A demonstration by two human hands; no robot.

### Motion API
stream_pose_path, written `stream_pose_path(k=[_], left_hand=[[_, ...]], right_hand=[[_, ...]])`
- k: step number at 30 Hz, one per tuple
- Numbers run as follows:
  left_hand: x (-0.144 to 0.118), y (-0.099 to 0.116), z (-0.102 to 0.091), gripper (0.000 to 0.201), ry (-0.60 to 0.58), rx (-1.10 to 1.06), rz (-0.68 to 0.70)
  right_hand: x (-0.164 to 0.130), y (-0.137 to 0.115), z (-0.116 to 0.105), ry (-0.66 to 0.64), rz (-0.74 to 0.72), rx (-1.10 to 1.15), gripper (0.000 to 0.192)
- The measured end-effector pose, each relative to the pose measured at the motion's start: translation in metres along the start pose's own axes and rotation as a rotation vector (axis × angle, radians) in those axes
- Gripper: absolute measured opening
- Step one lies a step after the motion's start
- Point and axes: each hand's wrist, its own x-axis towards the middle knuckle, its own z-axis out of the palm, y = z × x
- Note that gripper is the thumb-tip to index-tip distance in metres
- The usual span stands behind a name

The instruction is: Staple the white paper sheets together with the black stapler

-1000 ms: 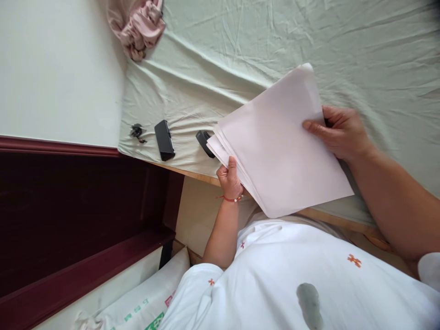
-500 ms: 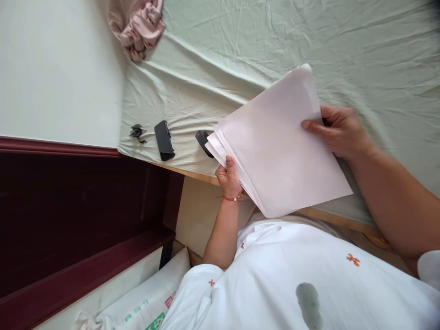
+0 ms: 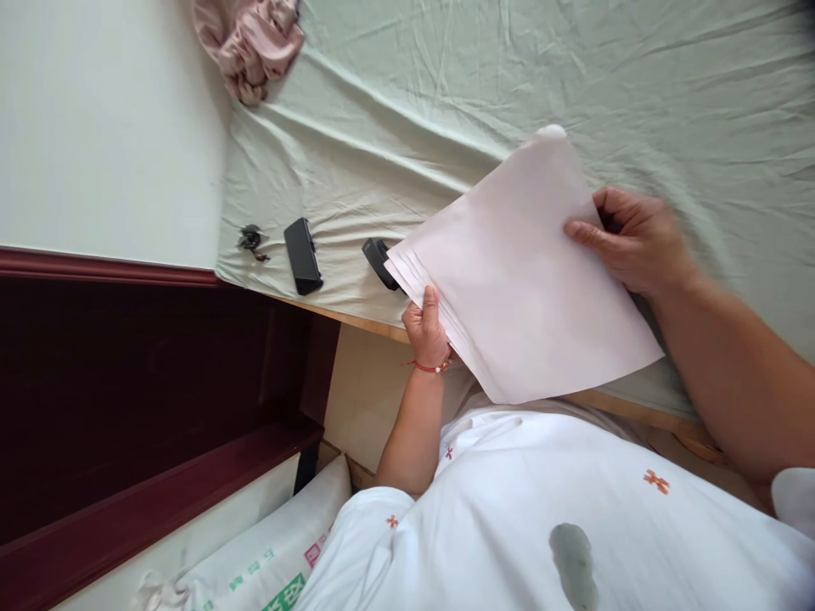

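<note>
Both hands hold a stack of paper (image 3: 522, 271) above the near edge of a bed covered with a green sheet (image 3: 446, 76). The left hand (image 3: 426, 331) is closed on the stack's lower left edge, thumb on top. The right hand (image 3: 637, 238) pinches the opposite edge, thumb over the top sheet and fingers curled behind. The sheets look light, thin and floppy, fanned at the left corner and likely to slide apart; gripping 2 opposite edges seems soundest. A black stapler (image 3: 380, 263) lies just beside that corner.
</note>
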Motion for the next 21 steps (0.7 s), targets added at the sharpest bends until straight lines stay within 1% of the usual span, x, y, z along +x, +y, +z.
stream_pose_path(k=[3,8,11,16,19,21], left_hand=[[0.0015,-0.0024,-0.0007,0.064,-0.009,-0.037,0.041],[0.0029,-0.0041,-0.002,0.067,0.009,-0.022,0.038],[0.0025,-0.0038,-0.002,0.066,0.009,-0.023,0.03],[0.0007,-0.001,0.0003,0.064,-0.039,-0.046,0.046],[0.0005,-0.0003,0.001,0.063,-0.063,-0.059,0.065],[0.0009,-0.0008,0.0008,0.062,-0.059,-0.046,0.073]], right_hand=[[0.0003,0.0009,0.0013,0.042,-0.01,-0.012,0.053],[-0.0003,0.0006,0.0032,0.064,0.028,0.003,0.054],[0.0005,0.0005,0.0035,0.069,0.031,-0.007,0.049],[0.0014,0.0012,0.0033,0.076,0.026,-0.009,0.038],[0.0013,0.0017,0.0034,0.077,0.034,-0.005,0.035],[0.0012,0.0019,0.0038,0.081,0.036,0.005,0.036]])
